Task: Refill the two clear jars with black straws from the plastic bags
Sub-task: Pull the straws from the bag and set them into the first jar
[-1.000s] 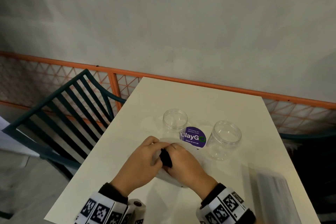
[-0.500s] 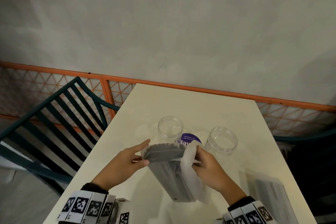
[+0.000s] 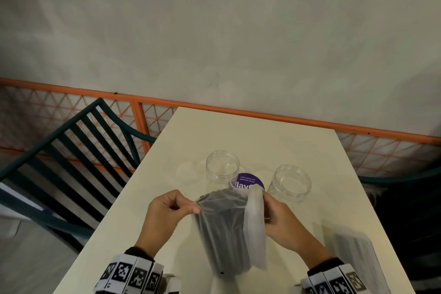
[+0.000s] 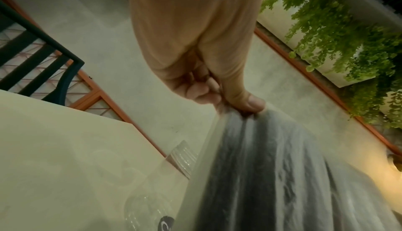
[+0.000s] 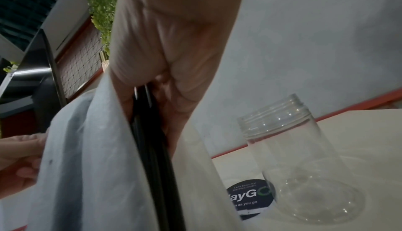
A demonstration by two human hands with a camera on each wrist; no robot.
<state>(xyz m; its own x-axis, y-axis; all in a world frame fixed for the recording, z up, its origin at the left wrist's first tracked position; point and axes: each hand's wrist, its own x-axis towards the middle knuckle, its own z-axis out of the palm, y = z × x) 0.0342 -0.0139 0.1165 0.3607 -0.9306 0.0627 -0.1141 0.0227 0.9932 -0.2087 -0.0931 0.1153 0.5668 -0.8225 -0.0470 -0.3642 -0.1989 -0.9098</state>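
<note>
A clear plastic bag of black straws [image 3: 223,229] stands upright on the table's near middle, its mouth pulled open between my hands. My left hand [image 3: 193,206] pinches the bag's left top edge between thumb and fingers; the pinch [image 4: 234,105] on the bag [image 4: 272,166] shows close up in the left wrist view. My right hand [image 3: 266,209] is at the right side, under the bag's white flap. Its fingers [image 5: 174,114] curl round several black straws [image 5: 150,140]. Two clear empty jars [image 3: 222,166] [image 3: 290,182] stand just beyond the bag.
A round purple sticker [image 3: 249,180] lies on the cream table [image 3: 238,136] between the jars. A second bag of straws [image 3: 353,253] lies at the near right. A dark slatted chair [image 3: 71,150] stands left of the table, an orange mesh railing [image 3: 262,116] behind.
The bag has come up from lying under both hands to standing upright with its mouth spread. My left hand went from straight fingers on the bag to pinching its edge.
</note>
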